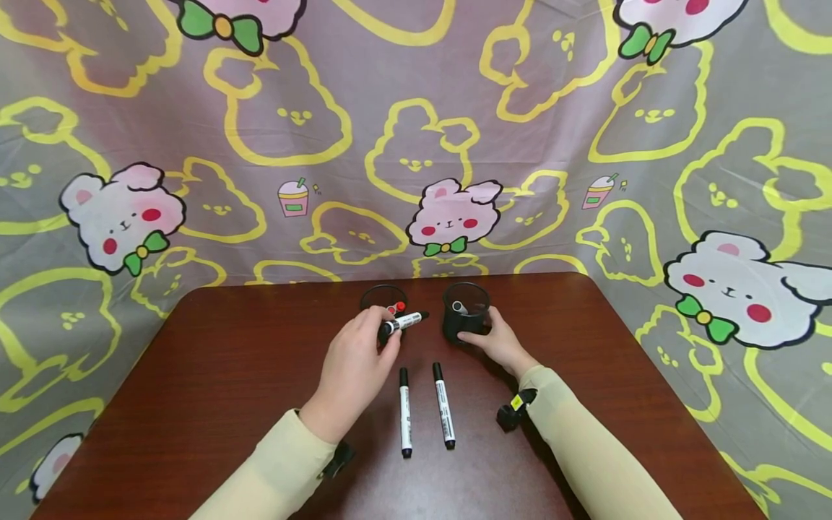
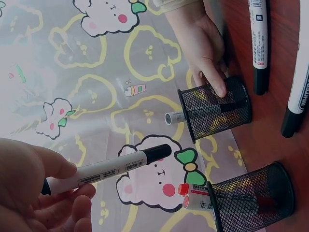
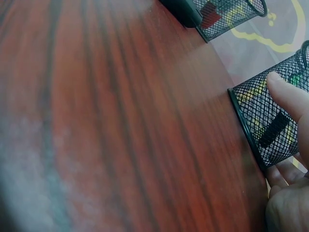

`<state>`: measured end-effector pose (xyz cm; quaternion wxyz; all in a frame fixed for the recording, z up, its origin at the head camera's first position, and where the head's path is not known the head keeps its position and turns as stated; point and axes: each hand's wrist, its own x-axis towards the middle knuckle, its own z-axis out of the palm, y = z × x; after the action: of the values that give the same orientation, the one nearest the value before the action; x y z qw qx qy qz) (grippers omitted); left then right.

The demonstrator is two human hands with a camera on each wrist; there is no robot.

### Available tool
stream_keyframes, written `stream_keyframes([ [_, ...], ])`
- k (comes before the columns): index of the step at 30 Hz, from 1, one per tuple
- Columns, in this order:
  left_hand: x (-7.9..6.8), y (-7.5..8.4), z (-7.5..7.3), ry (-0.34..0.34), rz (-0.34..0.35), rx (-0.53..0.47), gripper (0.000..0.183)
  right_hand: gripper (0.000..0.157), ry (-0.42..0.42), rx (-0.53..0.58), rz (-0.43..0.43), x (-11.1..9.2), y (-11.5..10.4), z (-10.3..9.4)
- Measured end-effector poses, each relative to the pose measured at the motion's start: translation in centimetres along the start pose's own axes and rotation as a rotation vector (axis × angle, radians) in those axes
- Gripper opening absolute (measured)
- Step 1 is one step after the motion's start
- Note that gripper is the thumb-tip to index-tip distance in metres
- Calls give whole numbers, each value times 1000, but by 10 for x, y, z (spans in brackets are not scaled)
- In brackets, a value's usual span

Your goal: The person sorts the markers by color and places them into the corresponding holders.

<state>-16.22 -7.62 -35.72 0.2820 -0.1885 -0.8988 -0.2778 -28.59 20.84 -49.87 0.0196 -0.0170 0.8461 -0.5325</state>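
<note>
Where the left hand (image 1: 357, 361) reaches over the table (image 1: 247, 375): thumb and fingers pinch the held marker (image 1: 408, 321) near its tail, black cap aimed between 2 and 3 o'clock.
Left cup (image 2: 256, 195): a mesh holder at about 11 o'clock from the held marker, with two red-ended pens (image 2: 195, 202) poking from its mouth.
Held marker: aloft, its cap clear of the left cup; it looks light and stiff, its smooth barrel perhaps slippery, best gripped mid-barrel.
Left marker (image 1: 406, 415): flat on the table at 6 o'clock from the held marker, cap toward 12.
Right marker (image 1: 444, 406): flat at 5 o'clock, cap just shy of 12; likely to roll if nudged, so a pinch across its middle seems safest.
Right cup (image 1: 455, 329): upright at 3 o'clock, one white pen (image 2: 175, 118) inside; probably light, rigid and easily tipped, its wall the place to hold.
Right hand (image 1: 500, 345): at the right cup's 4 o'clock, thumb on the near wall, fingers curled round the other side.
</note>
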Motion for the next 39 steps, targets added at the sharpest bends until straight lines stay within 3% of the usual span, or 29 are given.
stream_keyframes([
  [25,19,16,11,-8,15,-35,26,76,-1,4,2,-1,-5,0],
  [39,21,27,26,11,48,-75,28,77,3,-10,7,0,-3,-1],
])
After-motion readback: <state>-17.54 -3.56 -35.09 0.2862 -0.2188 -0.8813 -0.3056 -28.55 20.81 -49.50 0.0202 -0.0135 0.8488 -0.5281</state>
